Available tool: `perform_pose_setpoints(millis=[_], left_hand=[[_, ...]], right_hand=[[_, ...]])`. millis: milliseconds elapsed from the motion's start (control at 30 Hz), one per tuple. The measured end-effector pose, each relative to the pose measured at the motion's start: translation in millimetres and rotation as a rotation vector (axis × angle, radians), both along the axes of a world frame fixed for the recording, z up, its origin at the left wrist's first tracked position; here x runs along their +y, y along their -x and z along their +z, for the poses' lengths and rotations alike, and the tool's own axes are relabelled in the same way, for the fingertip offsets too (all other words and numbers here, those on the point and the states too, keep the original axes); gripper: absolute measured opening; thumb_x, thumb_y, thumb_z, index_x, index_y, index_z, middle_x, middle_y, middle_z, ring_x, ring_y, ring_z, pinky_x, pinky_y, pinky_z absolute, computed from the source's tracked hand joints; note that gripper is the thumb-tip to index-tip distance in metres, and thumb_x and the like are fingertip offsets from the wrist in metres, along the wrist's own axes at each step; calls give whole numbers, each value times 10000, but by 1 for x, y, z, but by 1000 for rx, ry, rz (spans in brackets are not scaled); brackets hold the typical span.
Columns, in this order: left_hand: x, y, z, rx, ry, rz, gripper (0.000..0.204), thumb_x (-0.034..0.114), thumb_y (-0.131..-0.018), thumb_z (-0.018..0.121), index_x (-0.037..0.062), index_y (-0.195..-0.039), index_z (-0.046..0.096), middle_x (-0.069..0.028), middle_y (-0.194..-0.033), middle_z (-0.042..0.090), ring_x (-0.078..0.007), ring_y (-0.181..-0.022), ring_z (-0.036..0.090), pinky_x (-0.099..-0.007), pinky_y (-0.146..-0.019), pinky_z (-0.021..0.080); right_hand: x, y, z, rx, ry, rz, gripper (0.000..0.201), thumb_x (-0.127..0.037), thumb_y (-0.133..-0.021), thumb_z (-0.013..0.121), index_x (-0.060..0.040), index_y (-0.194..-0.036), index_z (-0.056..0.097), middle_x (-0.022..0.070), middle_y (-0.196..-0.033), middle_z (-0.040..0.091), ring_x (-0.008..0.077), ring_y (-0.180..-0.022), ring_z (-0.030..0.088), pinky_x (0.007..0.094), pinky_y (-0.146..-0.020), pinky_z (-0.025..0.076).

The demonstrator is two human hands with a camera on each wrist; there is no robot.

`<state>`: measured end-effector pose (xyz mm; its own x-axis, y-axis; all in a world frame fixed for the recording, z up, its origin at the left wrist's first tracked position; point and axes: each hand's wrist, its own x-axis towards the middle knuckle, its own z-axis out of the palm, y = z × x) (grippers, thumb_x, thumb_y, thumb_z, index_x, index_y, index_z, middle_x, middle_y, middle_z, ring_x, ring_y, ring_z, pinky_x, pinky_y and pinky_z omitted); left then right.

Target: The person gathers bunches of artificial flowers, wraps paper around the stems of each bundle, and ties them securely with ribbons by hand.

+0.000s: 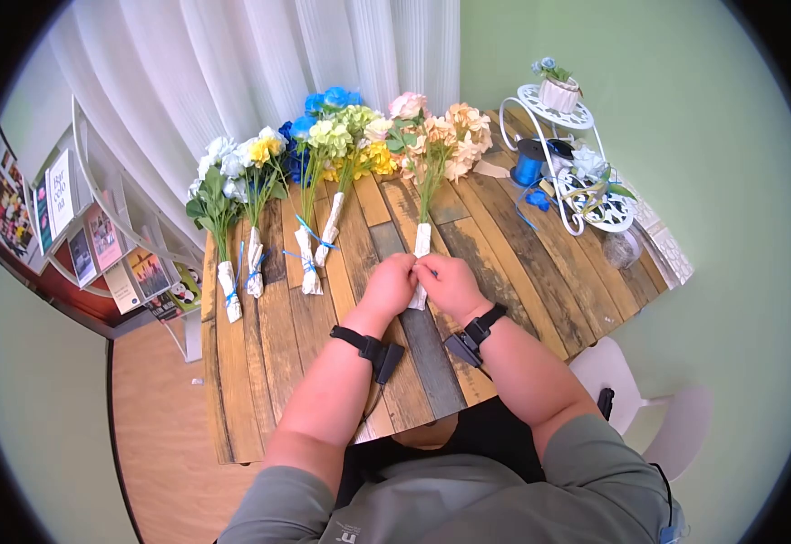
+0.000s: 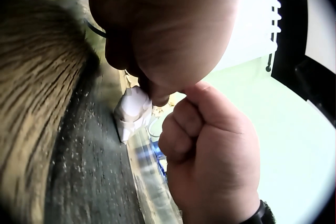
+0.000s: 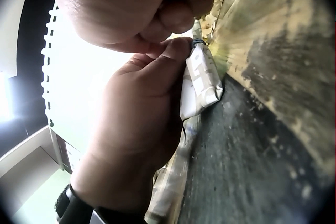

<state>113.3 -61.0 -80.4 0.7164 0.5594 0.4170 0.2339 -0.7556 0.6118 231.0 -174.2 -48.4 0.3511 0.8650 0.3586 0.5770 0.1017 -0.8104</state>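
A bouquet of peach and pink flowers (image 1: 439, 145) lies on the table, its stems wrapped in patterned white paper (image 1: 422, 240). My left hand (image 1: 390, 288) and right hand (image 1: 452, 288) meet over the wrapping with fingertips together and curled. A blue ribbon (image 3: 198, 41) circles the top of the wrapping (image 3: 203, 77) in the right wrist view, beside my left hand (image 3: 142, 98). One ribbon end (image 2: 94, 28) sticks out past my left hand (image 2: 173, 29), in the left wrist view; my right hand (image 2: 215, 145) pinches close by. The fingers hide most of the ribbon.
Several wrapped bouquets tied with blue ribbon (image 1: 305, 258) lie left on the wooden table (image 1: 323, 390). At the right stand a white wire shelf (image 1: 569, 113) and a blue ribbon spool (image 1: 528, 163). A white chair (image 1: 613, 381) is beyond the right edge.
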Motion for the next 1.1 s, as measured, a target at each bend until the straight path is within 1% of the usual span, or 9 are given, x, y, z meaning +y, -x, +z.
perform_pose_setpoints(millis=[33, 133, 200, 333, 400, 567, 633, 933, 1100], left_hand=[[-1, 0, -1, -4, -9, 3, 142, 56, -824, 657, 27, -957, 695, -206, -942, 664, -413, -932, 628, -453, -813, 514], [-2, -1, 6, -54, 41, -26, 124, 80, -844, 659, 19, -949, 685, -224, -930, 666, -424, -912, 633, -463, -794, 514], [-3, -2, 11, 106, 59, -9, 127, 119, -872, 664, 14, -943, 675, -235, -898, 660, -434, -871, 635, -473, -769, 515], [0, 1, 15, 124, 73, -62, 145, 151, -883, 684, 14, -928, 671, -227, -881, 653, -427, -838, 633, -464, -751, 518], [-3, 1, 12, 108, 80, -75, 133, 143, -881, 686, 17, -923, 672, -215, -883, 652, -419, -843, 635, -458, -751, 520], [1, 1, 20, 96, 77, -81, 112, 127, -878, 691, 22, -898, 662, -193, -908, 650, -401, -865, 637, -447, -759, 525], [1, 3, 21, 115, 90, -72, 113, 122, -878, 691, 17, -896, 655, -194, -913, 650, -403, -870, 636, -448, -764, 525], [2, 2, 22, 81, 149, -79, 106, 71, -846, 708, 14, -910, 647, -188, -923, 651, -399, -875, 636, -439, -758, 528], [-2, 3, 26, 112, 51, -24, 87, 124, -866, 677, 37, -859, 674, -167, -870, 627, -383, -800, 633, -472, -702, 522]], right_hand=[[1, 0, -2, -4, -9, 3, 148, -180, -933, 622, -52, -933, 698, 173, -799, 687, 337, -728, 678, 403, -651, 526], [4, -1, -3, 235, -96, 114, 157, -162, -948, 634, -17, -915, 684, 104, -768, 692, 211, -693, 660, 323, -647, 512], [6, -4, -1, 441, -279, 38, 151, -133, -953, 636, 10, -915, 667, 38, -754, 664, 123, -679, 599, 264, -633, 479], [30, -31, 14, 560, -119, -107, 129, -112, -950, 620, 8, -934, 665, 10, -720, 634, 104, -639, 574, 248, -600, 461], [40, -45, 32, 784, 16, 61, 119, -101, -949, 606, -2, -940, 672, 8, -699, 616, 87, -615, 552, 245, -577, 448], [49, -47, -20, 692, 26, -17, 140, -92, -937, 589, 6, -949, 689, 25, -715, 637, 88, -636, 583, 254, -591, 470], [43, -42, -16, 391, 76, 141, 160, -63, -928, 568, 27, -980, 690, 33, -751, 662, 91, -671, 609, 252, -618, 490], [43, -43, -12, 418, 226, 225, 176, -11, -894, 564, 16, -1023, 681, -2, -714, 605, 62, -653, 550, 237, -599, 460], [41, -48, -10, 389, 291, 324, 215, 24, -854, 564, 25, -1046, 661, 46, -770, 634, 92, -684, 582, 264, -615, 474]])
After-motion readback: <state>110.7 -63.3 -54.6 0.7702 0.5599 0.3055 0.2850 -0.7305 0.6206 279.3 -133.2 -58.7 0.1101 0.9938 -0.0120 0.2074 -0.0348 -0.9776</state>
